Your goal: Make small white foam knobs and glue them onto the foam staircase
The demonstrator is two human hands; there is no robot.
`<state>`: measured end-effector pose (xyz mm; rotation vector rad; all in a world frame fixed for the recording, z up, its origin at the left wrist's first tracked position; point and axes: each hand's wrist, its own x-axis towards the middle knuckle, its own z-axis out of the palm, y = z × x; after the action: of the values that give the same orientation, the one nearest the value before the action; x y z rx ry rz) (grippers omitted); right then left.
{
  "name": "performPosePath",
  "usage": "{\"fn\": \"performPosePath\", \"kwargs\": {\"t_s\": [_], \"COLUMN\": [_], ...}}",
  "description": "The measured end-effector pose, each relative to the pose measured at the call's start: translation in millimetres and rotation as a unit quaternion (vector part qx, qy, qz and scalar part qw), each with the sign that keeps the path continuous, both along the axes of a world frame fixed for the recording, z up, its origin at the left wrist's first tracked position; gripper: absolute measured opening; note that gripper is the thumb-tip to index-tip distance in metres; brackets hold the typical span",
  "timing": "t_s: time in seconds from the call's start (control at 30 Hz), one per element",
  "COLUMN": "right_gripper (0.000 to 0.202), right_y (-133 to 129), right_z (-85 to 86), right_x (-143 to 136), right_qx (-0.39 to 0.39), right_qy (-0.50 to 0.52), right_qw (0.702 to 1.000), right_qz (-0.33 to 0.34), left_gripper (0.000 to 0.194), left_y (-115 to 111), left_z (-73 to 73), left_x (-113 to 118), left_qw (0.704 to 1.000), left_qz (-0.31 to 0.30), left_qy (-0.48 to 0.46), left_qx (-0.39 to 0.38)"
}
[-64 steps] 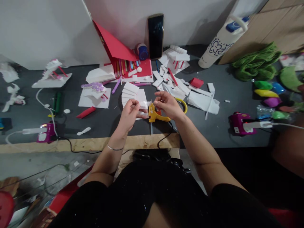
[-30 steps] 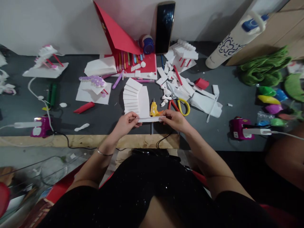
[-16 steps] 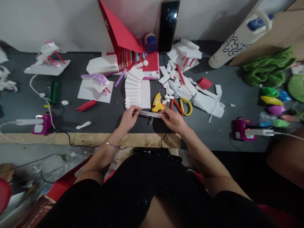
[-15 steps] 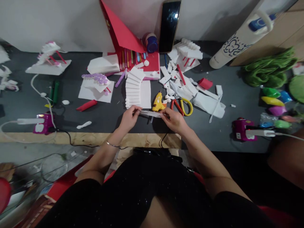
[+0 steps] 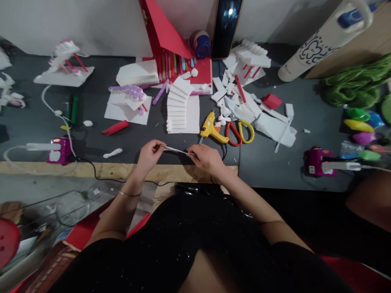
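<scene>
A thin white strip (image 5: 176,149) is stretched between my two hands, above the table's near edge. My left hand (image 5: 150,155) pinches its left end, and my right hand (image 5: 206,158) has its fingers closed on the right end. Just beyond the strip lies a white sheet (image 5: 192,116) with a curved row of folded white steps (image 5: 179,101) on it. The yellow glue gun (image 5: 212,128) rests near my right hand, beside the scissors (image 5: 247,131) with red and yellow handles.
White scraps (image 5: 233,108) and small white models (image 5: 253,55) crowd the back right. A phone (image 5: 226,30) and a bottle (image 5: 316,44) stand behind. Purple power adapters (image 5: 61,150) sit at both sides. Green yarn (image 5: 354,83) lies far right, near another person's arm (image 5: 371,199).
Both hands have moved left and slightly away from the glue gun with the strip, which now shows its narrow edge. The camera view has shifted a little.
</scene>
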<state>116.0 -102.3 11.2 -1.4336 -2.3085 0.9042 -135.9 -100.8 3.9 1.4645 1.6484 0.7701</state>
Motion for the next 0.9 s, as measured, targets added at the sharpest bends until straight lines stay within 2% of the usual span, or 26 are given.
{"fn": "performPosePath", "kwargs": {"t_s": [0.07, 0.13, 0.3, 0.6, 0.7, 0.9], "right_gripper": [0.016, 0.016, 0.013, 0.013, 0.013, 0.018], "right_y": [0, -1, -2, 1, 0, 2], "right_z": [-0.5, -1.3, -6.6, -12.1, -14.5, -25.1], "right_x": [2, 9, 24, 16, 16, 26], "right_qx": [0.037, 0.055, 0.032, 0.027, 0.042, 0.066], "right_qy": [-0.071, -0.093, -0.065, -0.078, -0.083, -0.06], "right_qw": [0.997, 0.994, 0.995, 0.99, 0.99, 0.994], "right_qz": [-0.013, -0.031, -0.073, -0.112, -0.106, -0.063], "left_gripper": [0.011, 0.012, 0.01, 0.008, 0.002, 0.013], "left_y": [2, 6, 18, 23, 25, 31], "left_z": [-2.2, -5.1, -7.2, -3.2, -8.4, -18.8], "left_x": [3, 8, 16, 11, 10, -1], "left_qw": [0.999, 0.997, 0.988, 0.974, 0.973, 0.967], "left_qz": [-0.017, -0.051, -0.118, -0.162, -0.167, -0.2], "left_qy": [0.025, 0.044, 0.094, 0.159, 0.158, 0.15], "left_qx": [0.025, 0.04, 0.024, -0.004, 0.012, 0.046]}}
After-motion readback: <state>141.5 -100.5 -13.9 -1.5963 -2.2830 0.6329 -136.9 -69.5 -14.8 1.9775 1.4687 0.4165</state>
